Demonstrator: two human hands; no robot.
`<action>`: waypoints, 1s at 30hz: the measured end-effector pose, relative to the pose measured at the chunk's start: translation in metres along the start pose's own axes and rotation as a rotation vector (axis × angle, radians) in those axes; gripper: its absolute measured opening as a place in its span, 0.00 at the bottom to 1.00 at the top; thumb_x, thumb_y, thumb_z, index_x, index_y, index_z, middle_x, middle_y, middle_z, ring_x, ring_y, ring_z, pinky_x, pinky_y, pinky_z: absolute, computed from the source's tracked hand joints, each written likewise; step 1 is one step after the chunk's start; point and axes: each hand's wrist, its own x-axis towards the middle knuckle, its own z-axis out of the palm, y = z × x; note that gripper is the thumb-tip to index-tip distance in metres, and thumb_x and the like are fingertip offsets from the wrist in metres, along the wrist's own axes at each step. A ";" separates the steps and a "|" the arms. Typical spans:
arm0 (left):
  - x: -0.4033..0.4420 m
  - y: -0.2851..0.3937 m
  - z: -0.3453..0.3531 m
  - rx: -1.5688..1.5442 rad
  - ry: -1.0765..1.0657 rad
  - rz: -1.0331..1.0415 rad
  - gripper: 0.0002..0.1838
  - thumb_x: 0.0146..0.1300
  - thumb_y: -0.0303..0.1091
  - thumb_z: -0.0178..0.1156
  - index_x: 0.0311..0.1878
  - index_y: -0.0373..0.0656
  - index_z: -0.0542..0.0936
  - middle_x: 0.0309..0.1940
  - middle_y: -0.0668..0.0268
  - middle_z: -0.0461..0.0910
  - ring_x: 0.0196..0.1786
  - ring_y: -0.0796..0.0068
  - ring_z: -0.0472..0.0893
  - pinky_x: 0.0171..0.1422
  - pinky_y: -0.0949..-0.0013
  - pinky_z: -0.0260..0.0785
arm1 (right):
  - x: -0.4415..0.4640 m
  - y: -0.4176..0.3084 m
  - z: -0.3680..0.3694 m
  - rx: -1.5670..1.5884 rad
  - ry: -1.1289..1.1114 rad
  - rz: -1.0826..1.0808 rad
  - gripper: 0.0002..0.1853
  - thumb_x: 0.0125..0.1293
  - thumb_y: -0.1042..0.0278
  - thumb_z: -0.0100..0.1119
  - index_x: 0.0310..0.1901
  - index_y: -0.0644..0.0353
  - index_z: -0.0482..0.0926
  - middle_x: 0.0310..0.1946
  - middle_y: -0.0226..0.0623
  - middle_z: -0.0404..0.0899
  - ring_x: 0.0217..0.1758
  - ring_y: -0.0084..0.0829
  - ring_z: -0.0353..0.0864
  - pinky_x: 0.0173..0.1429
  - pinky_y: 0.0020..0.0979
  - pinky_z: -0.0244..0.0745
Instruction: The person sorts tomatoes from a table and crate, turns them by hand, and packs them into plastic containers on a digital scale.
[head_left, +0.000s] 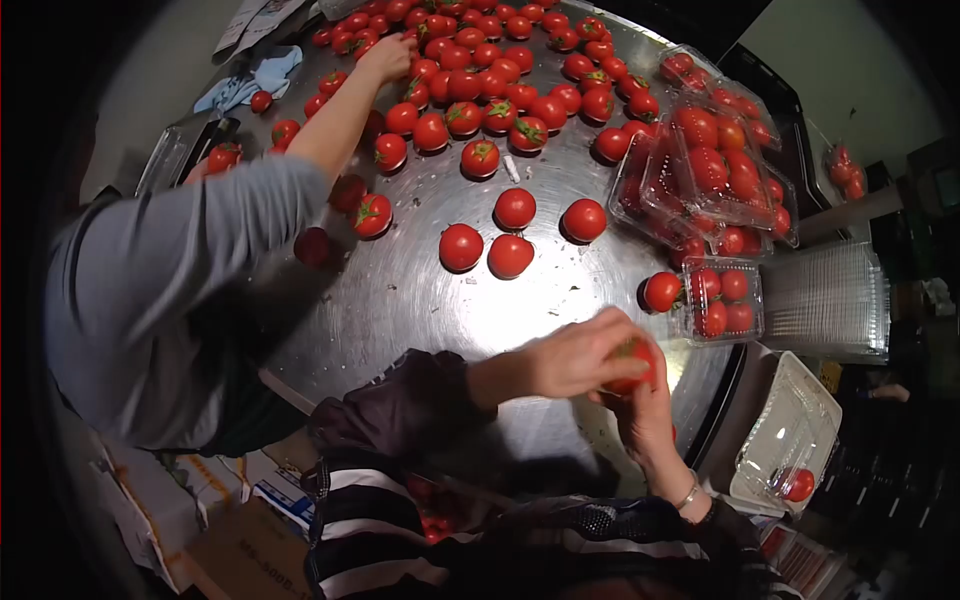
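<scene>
A red tomato (628,368) with a bit of green stem on top is held between my two hands above the near right part of the metal table. My right hand (645,415) closes round it from below and the right. From the left, my left hand (578,355) has its fingers bent over the tomato's upper side near the stem. Several loose tomatoes, one of them a plain red tomato (510,256), sit on the table beyond my hands. One tomato (661,292) lies just past my fingers, beside a clear plastic box (724,340) of tomatoes.
A co-worker's hand (390,58) reaches from the left into a large spread of tomatoes (470,85) on the metal table (400,310). Filled clear boxes (715,170) are piled at right, near a stack of empty clear trays (825,300). A pale container (790,420) stands lower right.
</scene>
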 end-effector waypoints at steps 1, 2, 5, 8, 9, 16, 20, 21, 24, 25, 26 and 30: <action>0.003 0.005 -0.006 -0.073 -0.096 -0.115 0.20 0.59 0.42 0.54 0.49 0.37 0.69 0.36 0.54 0.75 0.41 0.60 0.76 0.45 0.64 0.68 | 0.003 0.003 -0.001 0.100 -0.012 0.072 0.28 0.56 0.66 0.60 0.57 0.59 0.60 0.51 0.36 0.68 0.47 0.33 0.74 0.40 0.27 0.75; 0.009 0.009 -0.015 -0.146 -0.197 -0.229 0.19 0.59 0.39 0.54 0.50 0.37 0.69 0.35 0.55 0.75 0.41 0.60 0.76 0.45 0.65 0.68 | 0.006 0.006 -0.002 0.202 -0.020 0.142 0.26 0.58 0.65 0.58 0.56 0.58 0.60 0.49 0.37 0.69 0.45 0.33 0.75 0.37 0.27 0.76; 0.028 -0.017 -0.071 0.217 0.176 -0.158 0.18 0.55 0.26 0.52 0.51 0.37 0.70 0.34 0.54 0.74 0.40 0.57 0.76 0.43 0.65 0.68 | 0.001 0.008 -0.032 0.226 -0.071 0.228 0.24 0.60 0.61 0.55 0.56 0.57 0.60 0.48 0.42 0.69 0.38 0.32 0.76 0.30 0.26 0.73; 0.067 -0.109 -0.182 1.178 0.573 -0.143 0.22 0.50 0.23 0.53 0.52 0.39 0.69 0.44 0.49 0.71 0.45 0.50 0.74 0.47 0.55 0.68 | -0.008 0.014 -0.046 0.234 -0.059 0.281 0.24 0.61 0.58 0.54 0.55 0.56 0.59 0.45 0.44 0.70 0.32 0.32 0.76 0.26 0.24 0.70; 0.070 -0.126 -0.202 1.247 0.589 -0.382 0.24 0.49 0.26 0.56 0.53 0.43 0.68 0.46 0.51 0.70 0.47 0.49 0.73 0.48 0.52 0.68 | -0.010 0.014 -0.051 0.222 -0.037 0.303 0.24 0.61 0.57 0.54 0.55 0.56 0.59 0.43 0.43 0.70 0.30 0.32 0.76 0.25 0.24 0.70; 0.080 -0.163 -0.237 1.290 0.435 -0.580 0.22 0.47 0.37 0.61 0.48 0.44 0.70 0.45 0.55 0.72 0.45 0.48 0.75 0.44 0.52 0.71 | -0.007 0.019 -0.048 -0.030 0.047 0.291 0.24 0.57 0.65 0.59 0.52 0.57 0.61 0.40 0.40 0.71 0.33 0.28 0.75 0.32 0.22 0.71; 0.050 -0.135 -0.213 1.049 0.197 -0.574 0.28 0.41 0.42 0.65 0.47 0.43 0.70 0.44 0.54 0.74 0.45 0.49 0.75 0.45 0.57 0.71 | -0.011 0.026 -0.048 -0.419 0.011 0.216 0.29 0.51 0.70 0.65 0.53 0.57 0.61 0.43 0.40 0.70 0.38 0.30 0.74 0.38 0.26 0.72; 0.040 -0.128 -0.203 0.986 0.318 -0.493 0.31 0.39 0.40 0.66 0.50 0.44 0.69 0.43 0.55 0.75 0.44 0.53 0.76 0.46 0.59 0.71 | -0.013 0.029 -0.051 -0.603 -0.031 0.123 0.31 0.48 0.72 0.66 0.53 0.57 0.61 0.44 0.41 0.70 0.41 0.33 0.74 0.40 0.28 0.73; 0.021 -0.082 -0.166 0.362 0.478 -0.323 0.33 0.38 0.34 0.68 0.51 0.42 0.68 0.43 0.60 0.74 0.45 0.67 0.76 0.50 0.69 0.68 | -0.019 0.039 -0.053 -0.911 -0.160 -0.064 0.33 0.45 0.73 0.68 0.53 0.57 0.62 0.45 0.43 0.69 0.44 0.38 0.74 0.45 0.32 0.72; 0.015 -0.056 -0.146 0.172 0.501 -0.223 0.34 0.38 0.33 0.69 0.52 0.42 0.67 0.44 0.62 0.72 0.46 0.70 0.74 0.52 0.70 0.67 | -0.019 0.039 -0.053 -1.052 -0.257 -0.154 0.33 0.45 0.73 0.68 0.53 0.58 0.62 0.46 0.44 0.69 0.46 0.41 0.73 0.47 0.33 0.72; 0.010 -0.030 -0.126 -0.021 0.523 -0.127 0.34 0.38 0.31 0.70 0.52 0.43 0.66 0.45 0.63 0.70 0.47 0.73 0.72 0.54 0.71 0.65 | -0.020 0.039 -0.054 -1.192 -0.360 -0.242 0.33 0.44 0.72 0.68 0.53 0.59 0.62 0.47 0.46 0.69 0.48 0.44 0.72 0.49 0.35 0.71; -0.008 0.020 -0.081 -0.174 0.476 0.132 0.38 0.40 0.31 0.71 0.56 0.42 0.62 0.49 0.60 0.68 0.48 0.71 0.72 0.53 0.69 0.66 | -0.022 0.042 -0.055 -1.347 -0.441 -0.280 0.34 0.43 0.69 0.69 0.53 0.61 0.62 0.48 0.47 0.68 0.50 0.49 0.71 0.51 0.37 0.69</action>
